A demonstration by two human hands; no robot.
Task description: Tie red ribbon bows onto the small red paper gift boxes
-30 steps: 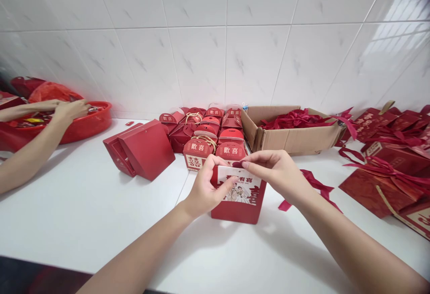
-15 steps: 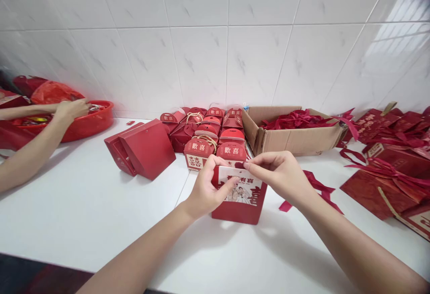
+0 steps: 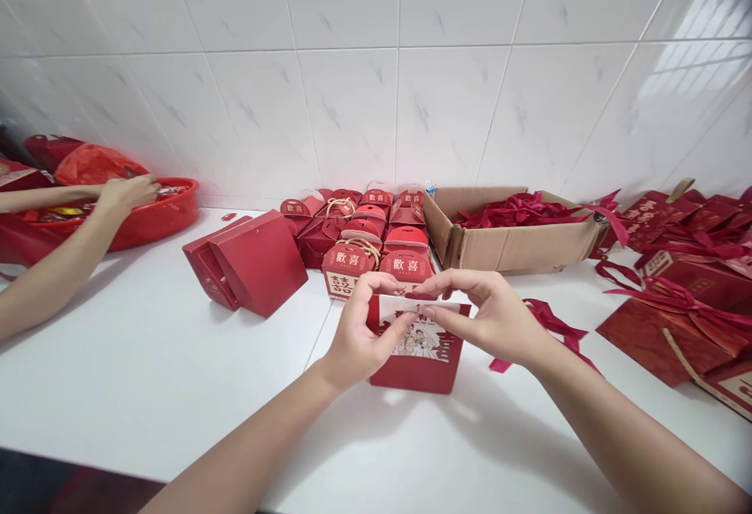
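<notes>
A red gift box (image 3: 413, 371) with a white printed panel showing a drawn couple stands upright on the white table (image 3: 193, 389) in front of me. My left hand (image 3: 367, 338) grips its upper left side, thumb on the printed face and fingers behind the top edge. At the top middle and right, my right hand (image 3: 479, 314) pinches the box's upper edge, thumb in front and fingers curled over behind. The back of the box is hidden. A dark red ribbon (image 3: 561, 330) lies loose to the right of my right hand.
Small red boxes (image 3: 367, 224) stand in rows behind. A cardboard box (image 3: 520, 244) holds ribbons. Larger red boxes (image 3: 255, 263) stand left; ribbon-tied boxes (image 3: 675, 334) fill the right. Another person's hand (image 3: 126, 193) reaches into a red basin (image 3: 158, 220). A tiled wall (image 3: 352, 106) rises behind.
My right hand has shifted slightly left along the box's top, its thumb now pressing the front near the middle. The left hand stays in place on the box.
</notes>
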